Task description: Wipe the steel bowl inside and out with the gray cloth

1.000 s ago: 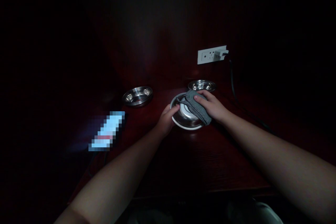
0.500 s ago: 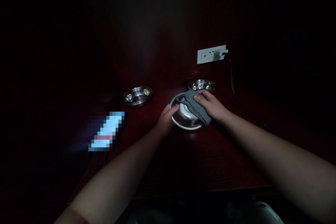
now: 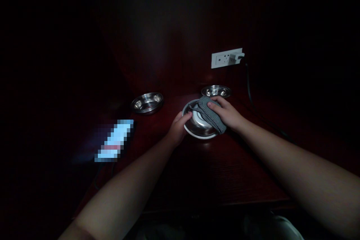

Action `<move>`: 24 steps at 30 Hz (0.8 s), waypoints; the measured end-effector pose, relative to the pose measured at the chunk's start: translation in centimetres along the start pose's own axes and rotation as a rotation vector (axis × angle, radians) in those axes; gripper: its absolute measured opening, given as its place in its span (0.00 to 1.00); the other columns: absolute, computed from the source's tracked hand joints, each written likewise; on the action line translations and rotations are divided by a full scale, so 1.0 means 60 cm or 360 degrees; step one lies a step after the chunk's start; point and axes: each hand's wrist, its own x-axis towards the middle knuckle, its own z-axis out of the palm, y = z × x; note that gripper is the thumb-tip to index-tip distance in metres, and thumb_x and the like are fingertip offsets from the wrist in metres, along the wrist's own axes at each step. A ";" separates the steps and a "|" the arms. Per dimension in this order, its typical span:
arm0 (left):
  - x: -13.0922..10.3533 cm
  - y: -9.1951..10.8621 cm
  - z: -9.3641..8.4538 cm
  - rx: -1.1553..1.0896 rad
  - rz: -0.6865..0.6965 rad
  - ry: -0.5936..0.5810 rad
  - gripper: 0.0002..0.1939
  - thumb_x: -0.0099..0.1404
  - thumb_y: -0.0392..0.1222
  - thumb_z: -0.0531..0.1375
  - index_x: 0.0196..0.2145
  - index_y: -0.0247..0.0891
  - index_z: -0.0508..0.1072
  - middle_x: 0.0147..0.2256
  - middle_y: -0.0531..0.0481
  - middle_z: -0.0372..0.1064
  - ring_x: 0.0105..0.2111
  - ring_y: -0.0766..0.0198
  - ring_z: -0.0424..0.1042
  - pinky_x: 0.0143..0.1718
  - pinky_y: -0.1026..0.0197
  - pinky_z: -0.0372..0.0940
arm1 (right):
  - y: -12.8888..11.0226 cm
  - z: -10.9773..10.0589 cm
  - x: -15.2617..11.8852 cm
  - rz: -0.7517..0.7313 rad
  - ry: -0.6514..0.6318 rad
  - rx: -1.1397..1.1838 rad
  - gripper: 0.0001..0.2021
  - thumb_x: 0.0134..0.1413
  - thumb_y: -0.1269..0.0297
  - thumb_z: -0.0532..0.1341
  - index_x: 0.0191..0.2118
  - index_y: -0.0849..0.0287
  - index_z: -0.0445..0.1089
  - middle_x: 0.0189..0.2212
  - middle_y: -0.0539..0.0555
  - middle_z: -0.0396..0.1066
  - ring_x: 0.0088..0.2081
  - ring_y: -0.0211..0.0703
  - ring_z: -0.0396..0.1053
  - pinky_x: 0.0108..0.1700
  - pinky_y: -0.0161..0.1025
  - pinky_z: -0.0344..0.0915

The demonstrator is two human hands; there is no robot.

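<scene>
A shiny metal bowl (image 3: 198,127) is held tilted above the dark red table. My left hand (image 3: 178,129) grips its left rim, thumb over the edge and the other fingers mostly hidden beneath. Folded grey cloth (image 3: 210,114) lies across the bowl's right side, and my right hand (image 3: 227,112) is closed on it, pressing it against the metal. Behind my right hand stands another metal bowl or dish (image 3: 216,90), partly covered by the cloth and fingers. To the left sits a stack of metal bowls (image 3: 147,103).
A lit, pixelated phone-like screen (image 3: 115,140) is at the left. On the back wall is a white power socket (image 3: 222,59) with a plug, whose dark cable (image 3: 248,86) runs down to the table's right. The table's front edge (image 3: 225,204) crosses below my arms. Surroundings are very dark.
</scene>
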 end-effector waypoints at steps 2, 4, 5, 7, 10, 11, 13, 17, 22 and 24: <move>0.000 0.000 0.000 0.0011 -0.0006 0.0001 0.17 0.54 0.42 0.63 0.41 0.34 0.71 0.35 0.45 0.74 0.39 0.56 0.73 0.46 0.52 0.63 | -0.001 0.000 0.000 -0.0006 0.0010 -0.0012 0.18 0.49 0.49 0.60 0.42 0.56 0.68 0.36 0.52 0.72 0.37 0.46 0.68 0.43 0.46 0.63; 0.000 -0.001 -0.001 0.0018 0.0002 -0.0002 0.16 0.54 0.42 0.63 0.40 0.34 0.71 0.35 0.45 0.74 0.39 0.56 0.73 0.47 0.52 0.63 | -0.002 0.000 -0.001 -0.0006 0.0019 -0.0026 0.18 0.49 0.49 0.60 0.42 0.56 0.68 0.36 0.52 0.72 0.37 0.46 0.68 0.43 0.46 0.63; 0.000 -0.001 -0.001 0.0018 0.0007 -0.0005 0.16 0.54 0.42 0.63 0.40 0.34 0.71 0.35 0.45 0.74 0.39 0.56 0.73 0.47 0.52 0.63 | -0.002 0.000 -0.001 -0.0001 0.0020 -0.0030 0.18 0.49 0.49 0.60 0.42 0.55 0.68 0.35 0.52 0.72 0.37 0.47 0.68 0.43 0.47 0.63; 0.001 -0.001 -0.001 0.0013 0.0022 -0.0014 0.16 0.54 0.43 0.63 0.40 0.34 0.71 0.36 0.45 0.74 0.39 0.56 0.73 0.47 0.52 0.63 | -0.002 0.000 -0.002 0.0011 0.0014 -0.0026 0.18 0.50 0.49 0.60 0.42 0.55 0.68 0.36 0.52 0.72 0.38 0.47 0.68 0.43 0.47 0.63; 0.000 0.000 0.001 0.0005 0.0023 -0.0016 0.17 0.53 0.43 0.64 0.40 0.34 0.71 0.36 0.45 0.74 0.40 0.55 0.73 0.47 0.51 0.63 | -0.001 0.000 -0.001 0.0008 0.0001 -0.0015 0.18 0.50 0.49 0.60 0.43 0.55 0.67 0.37 0.52 0.72 0.38 0.47 0.68 0.44 0.46 0.63; -0.001 0.000 0.001 0.0006 0.0019 -0.0012 0.17 0.52 0.43 0.64 0.40 0.34 0.71 0.36 0.44 0.74 0.40 0.54 0.73 0.47 0.51 0.63 | 0.000 0.000 0.000 0.0004 -0.0002 -0.0010 0.18 0.50 0.49 0.60 0.43 0.55 0.67 0.37 0.52 0.72 0.38 0.47 0.68 0.44 0.46 0.63; -0.002 0.002 0.002 0.0014 0.0003 0.0006 0.17 0.52 0.43 0.64 0.39 0.34 0.71 0.36 0.44 0.74 0.40 0.54 0.73 0.47 0.51 0.63 | 0.001 0.000 0.000 0.0001 -0.0004 -0.0011 0.18 0.50 0.49 0.60 0.43 0.55 0.67 0.37 0.52 0.72 0.38 0.46 0.68 0.44 0.46 0.63; -0.002 0.002 0.002 0.0016 -0.0009 0.0020 0.17 0.52 0.43 0.64 0.39 0.34 0.71 0.36 0.44 0.74 0.40 0.54 0.73 0.47 0.51 0.63 | 0.001 0.000 0.000 -0.0004 0.0014 -0.0026 0.18 0.50 0.49 0.61 0.42 0.55 0.68 0.36 0.52 0.72 0.38 0.47 0.68 0.43 0.46 0.63; -0.001 0.001 0.000 -0.0003 0.0012 -0.0026 0.17 0.52 0.43 0.64 0.40 0.33 0.72 0.36 0.44 0.74 0.41 0.53 0.73 0.48 0.50 0.63 | -0.001 0.000 -0.001 0.0013 -0.0009 0.0017 0.18 0.50 0.49 0.61 0.42 0.56 0.67 0.36 0.52 0.72 0.38 0.46 0.68 0.42 0.45 0.63; -0.001 0.001 0.001 -0.0007 0.0004 -0.0020 0.17 0.53 0.43 0.64 0.40 0.34 0.71 0.36 0.44 0.74 0.41 0.54 0.73 0.47 0.50 0.63 | -0.001 0.000 -0.001 0.0009 -0.0003 -0.0001 0.18 0.50 0.49 0.61 0.42 0.56 0.67 0.36 0.52 0.72 0.38 0.46 0.68 0.43 0.45 0.63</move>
